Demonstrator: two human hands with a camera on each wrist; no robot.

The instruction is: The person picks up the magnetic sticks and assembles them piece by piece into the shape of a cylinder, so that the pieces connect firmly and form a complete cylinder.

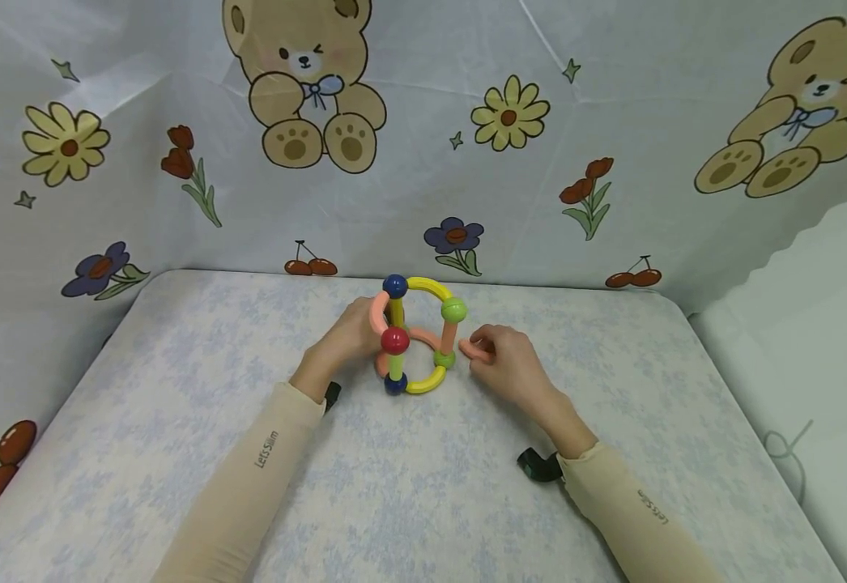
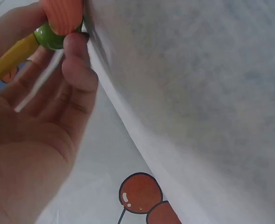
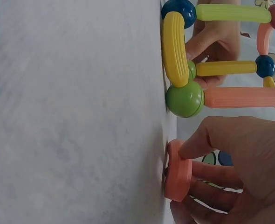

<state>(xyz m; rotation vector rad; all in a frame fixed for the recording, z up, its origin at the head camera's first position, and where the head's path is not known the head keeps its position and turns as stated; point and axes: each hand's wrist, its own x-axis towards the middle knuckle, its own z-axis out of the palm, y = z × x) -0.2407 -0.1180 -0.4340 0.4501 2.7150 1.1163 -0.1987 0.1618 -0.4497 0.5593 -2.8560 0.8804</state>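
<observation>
A frame of magnetic balls and rods stands on the table, with a red ball [image 1: 395, 340], a blue ball [image 1: 395, 286] and a light green ball [image 1: 454, 309] at its top. Curved yellow and salmon rods join the balls into rings, and straight rods stand as posts between them. My left hand [image 1: 351, 332] holds the frame at its back left; the left wrist view shows its fingers around a green ball [image 2: 49, 38] at a rod joint. Just right of the frame, my right hand [image 1: 514, 360] pinches a curved salmon rod [image 3: 178, 175] low over the tabletop, apart from the lower green ball [image 3: 185, 99].
The table [image 1: 409, 486] has a pale blue patterned cover. Behind it hangs a white cloth [image 1: 409, 194] printed with bears, flowers and cherries, close beyond the frame. A thin cord [image 1: 795, 453] lies off the table's right side.
</observation>
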